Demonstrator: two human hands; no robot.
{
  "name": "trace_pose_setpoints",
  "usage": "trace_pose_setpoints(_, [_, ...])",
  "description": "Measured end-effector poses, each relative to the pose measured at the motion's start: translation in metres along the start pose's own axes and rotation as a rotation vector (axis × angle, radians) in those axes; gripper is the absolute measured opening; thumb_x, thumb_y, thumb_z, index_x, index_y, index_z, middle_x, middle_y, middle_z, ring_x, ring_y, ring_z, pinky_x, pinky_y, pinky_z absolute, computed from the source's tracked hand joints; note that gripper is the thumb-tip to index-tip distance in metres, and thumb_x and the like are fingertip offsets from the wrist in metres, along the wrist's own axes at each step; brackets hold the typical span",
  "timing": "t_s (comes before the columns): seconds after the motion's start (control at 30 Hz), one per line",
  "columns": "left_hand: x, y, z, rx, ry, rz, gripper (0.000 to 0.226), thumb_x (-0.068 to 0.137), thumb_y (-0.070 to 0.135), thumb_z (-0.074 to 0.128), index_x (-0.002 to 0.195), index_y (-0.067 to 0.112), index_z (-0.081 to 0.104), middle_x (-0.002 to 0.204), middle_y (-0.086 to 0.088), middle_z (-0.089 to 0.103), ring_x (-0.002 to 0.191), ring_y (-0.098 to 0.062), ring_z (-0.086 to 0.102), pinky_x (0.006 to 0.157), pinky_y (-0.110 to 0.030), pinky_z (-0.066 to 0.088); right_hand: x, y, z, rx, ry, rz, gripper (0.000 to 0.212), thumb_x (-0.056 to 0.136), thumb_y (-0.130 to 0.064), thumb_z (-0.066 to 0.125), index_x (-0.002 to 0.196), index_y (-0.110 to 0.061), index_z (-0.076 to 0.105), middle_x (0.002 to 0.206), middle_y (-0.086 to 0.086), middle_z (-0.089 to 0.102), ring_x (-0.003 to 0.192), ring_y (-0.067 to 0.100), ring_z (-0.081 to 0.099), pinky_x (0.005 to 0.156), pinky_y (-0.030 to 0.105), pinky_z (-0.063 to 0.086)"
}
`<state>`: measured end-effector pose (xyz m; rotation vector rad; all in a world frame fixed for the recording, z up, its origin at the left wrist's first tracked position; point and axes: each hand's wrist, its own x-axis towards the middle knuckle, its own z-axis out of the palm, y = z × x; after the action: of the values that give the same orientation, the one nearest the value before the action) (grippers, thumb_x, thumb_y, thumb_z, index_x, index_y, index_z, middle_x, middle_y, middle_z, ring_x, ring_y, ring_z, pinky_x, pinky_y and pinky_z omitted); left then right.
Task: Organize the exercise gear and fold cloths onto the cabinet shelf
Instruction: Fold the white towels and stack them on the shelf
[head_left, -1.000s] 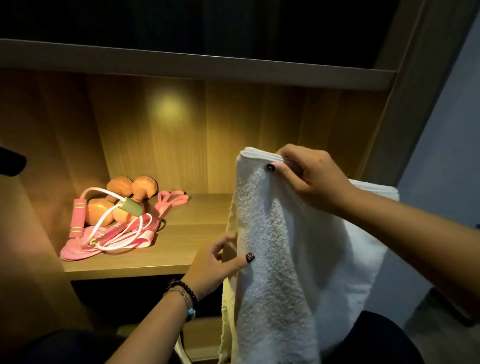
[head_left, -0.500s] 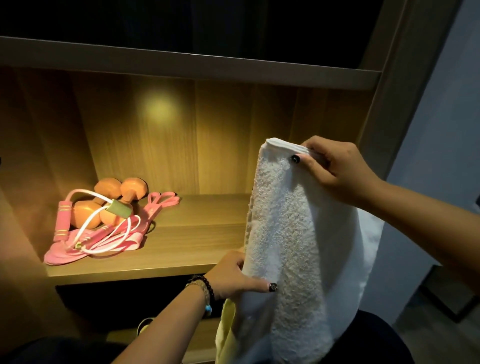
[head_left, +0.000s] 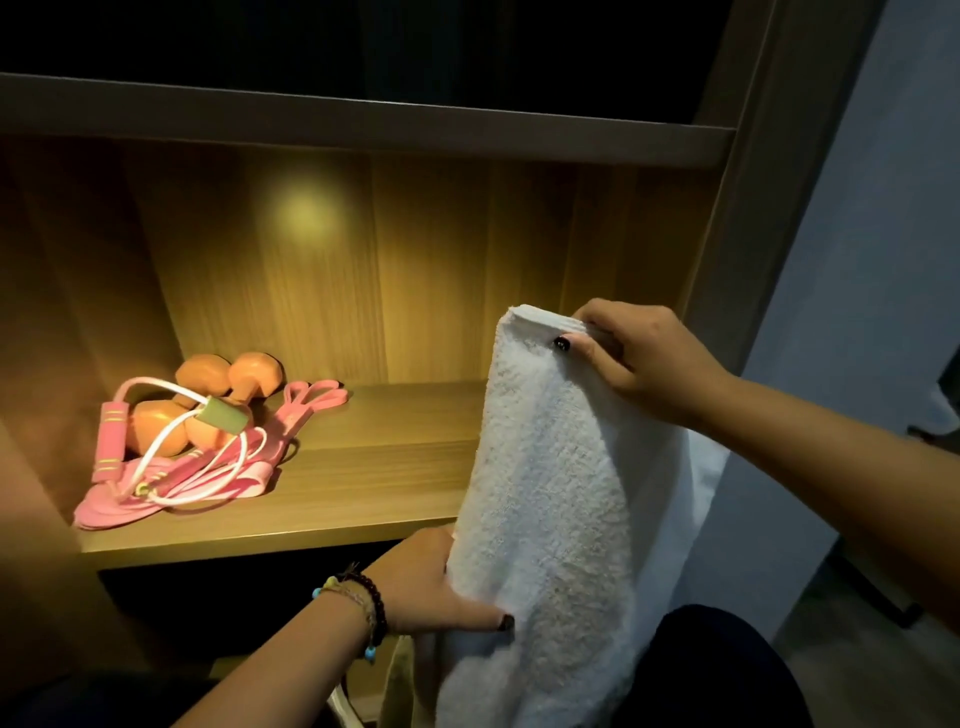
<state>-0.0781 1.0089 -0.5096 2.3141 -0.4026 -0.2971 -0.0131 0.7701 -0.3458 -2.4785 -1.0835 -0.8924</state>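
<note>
- Up top, right hand pinching the towel by its upper edge, letting it hang straight for folding.
- Lower down, left hand gripping the towel's side, thumb pressed across, likely steadying the fold.
- Beyond, shelf holding dumbbells and jump rope at left, with room at right.

A wooden cabinet fills the view from nine to one o'clock, its grained back panel lit by a warm spot of light near eleven. A dark compartment sits above at twelve. At three o'clock stands a pale bluish wall; grey floor shows at five.
</note>
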Motion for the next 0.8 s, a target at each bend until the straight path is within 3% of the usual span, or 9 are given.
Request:
trace_pose_setpoints(0.1, [0.001,0.0,-0.004,0.328,0.353,-0.121,0.068,0.06,0.074,0.069,0.113,0.031,0.065,0.121,0.012,0.059,0.104,-0.012,0.06,0.087,-0.032,0.051,0.003,-0.001,0.006,-0.02,0.027,0.092,0.024,0.097,-0.031,0.051,0.101,-0.009,0.06,0.082,0.0,0.058,0.067,0.014,0.051,0.059,0.024,0.037])
trace_pose_setpoints(0.17, [-0.002,-0.003,0.002,0.348,0.584,-0.099,0.049,0.064,0.066,0.072,0.094,0.028,0.074,0.124,0.01,0.055,0.108,-0.013,0.056,0.089,-0.032,0.048,0.007,-0.004,0.01,-0.014,0.045,0.148,0.025,0.098,-0.032,0.049,0.103,-0.01,0.06,0.085,-0.001,0.057,0.071,0.015,0.053,0.061,0.025,0.037])
trace_pose_setpoints(0.23, [-0.005,-0.013,0.014,0.23,0.807,0.032,0.028,0.063,0.047,0.082,0.071,0.022,0.072,0.101,0.008,0.057,0.091,-0.012,0.056,0.076,-0.03,0.05,0.014,-0.009,0.012,-0.017,0.063,0.163,0.025,0.098,-0.033,0.048,0.103,-0.011,0.059,0.085,0.0,0.058,0.072,0.016,0.054,0.059,0.026,0.037])
trace_pose_setpoints(0.3, [-0.011,-0.021,0.026,-0.003,0.913,0.037,0.027,0.063,0.031,0.085,0.069,0.019,0.061,0.079,0.008,0.055,0.072,-0.011,0.055,0.06,-0.028,0.048,0.022,-0.016,0.012,-0.002,0.077,0.145,0.026,0.098,-0.033,0.048,0.102,-0.011,0.059,0.085,0.002,0.059,0.073,0.017,0.054,0.057,0.025,0.036])
trace_pose_setpoints(0.47, [-0.016,-0.041,0.028,-0.392,0.631,-0.051,0.048,0.066,0.036,0.083,0.1,0.034,0.049,0.092,0.013,0.065,0.08,0.007,0.062,0.063,-0.013,0.051,0.041,-0.036,0.013,0.017,0.083,0.09,0.026,0.098,-0.033,0.049,0.103,-0.01,0.06,0.088,0.005,0.062,0.075,0.018,0.056,0.058,0.025,0.038])
trace_pose_setpoints(0.53, [-0.016,-0.053,0.019,-0.269,0.592,-0.093,0.046,0.064,0.047,0.081,0.099,0.043,0.052,0.091,0.022,0.064,0.082,0.009,0.061,0.062,-0.006,0.045,0.045,-0.042,0.015,0.036,0.092,0.078,0.026,0.098,-0.033,0.049,0.103,-0.01,0.06,0.088,0.003,0.061,0.075,0.017,0.056,0.056,0.022,0.036])
trace_pose_setpoints(0.63, [-0.017,-0.075,-0.005,-0.058,0.629,-0.283,0.038,0.063,0.064,0.074,0.087,0.038,0.061,0.08,0.018,0.064,0.077,-0.004,0.062,0.059,-0.013,0.042,0.046,-0.053,0.016,0.051,0.088,0.03,0.025,0.097,-0.034,0.051,0.103,-0.012,0.061,0.089,0.003,0.062,0.075,0.017,0.057,0.059,0.026,0.044])
trace_pose_setpoints(0.73, [-0.019,-0.089,-0.019,0.155,0.4,-0.438,0.053,0.067,0.069,0.07,0.101,0.029,0.065,0.094,0.007,0.069,0.084,-0.014,0.064,0.069,-0.025,0.051,0.048,-0.06,0.016,0.038,0.094,0.005,0.026,0.097,-0.034,0.051,0.103,-0.011,0.061,0.089,0.005,0.064,0.075,0.019,0.058,0.061,0.034,0.049])
trace_pose_setpoints(0.8, [-0.023,-0.08,-0.027,0.097,0.435,-0.358,0.055,0.067,0.059,0.076,0.111,0.031,0.058,0.102,0.009,0.067,0.097,-0.015,0.064,0.077,-0.026,0.053,0.048,-0.062,0.017,0.051,0.082,-0.007,0.027,0.096,-0.034,0.051,0.103,-0.01,0.061,0.09,0.005,0.064,0.076,0.02,0.059,0.061,0.036,0.05])
